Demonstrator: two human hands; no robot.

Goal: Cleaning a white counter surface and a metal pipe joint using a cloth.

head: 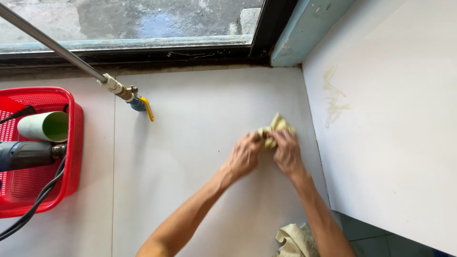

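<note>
Both my hands meet over a white panel (190, 143), close to its right edge. My left hand (243, 156) and my right hand (287, 152) are both closed on a small crumpled yellowish cloth (276, 126), which sticks out above the fingers. The cloth is bunched up between the two hands, just over the panel. A second piece of the same pale cloth (296, 240) lies near my right forearm at the bottom edge of the view.
A red plastic basket (72, 143) at the left holds a pale green tube (45, 126) and a power drill (26, 155) with a black cord. A metal pipe with a yellow-handled valve (138, 102) crosses from the upper left. A white side wall (390, 123) bears a yellowish smear.
</note>
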